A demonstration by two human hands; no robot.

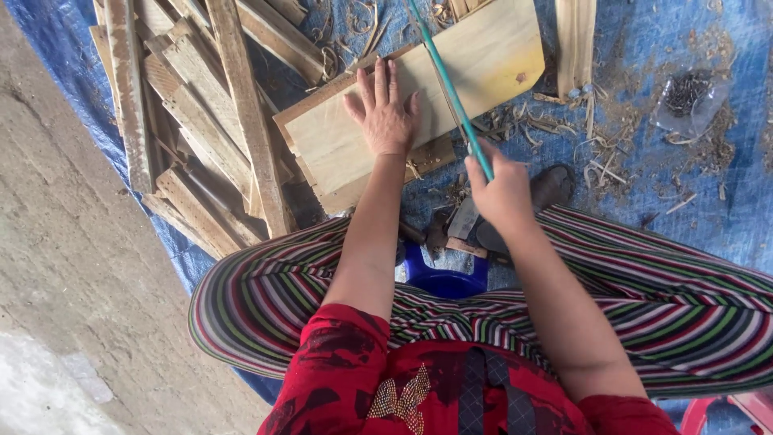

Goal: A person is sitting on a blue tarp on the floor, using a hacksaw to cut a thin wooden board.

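Striped trousers (644,306) and red sleeves frame a blue stool (444,280) nearest the lens, all over a blue tarp (668,201) that catches the shavings. Beyond the stool lies a pale wooden board (483,64), with a heap of rough slats (193,113) just left of it. On the board the left hand (385,113) presses flat, fingers spread, seemingly to steady it, while the right hand (501,193), at the board's near edge, has its fingers clamped on a thin green rod (448,89) laid across the board like a ruler.
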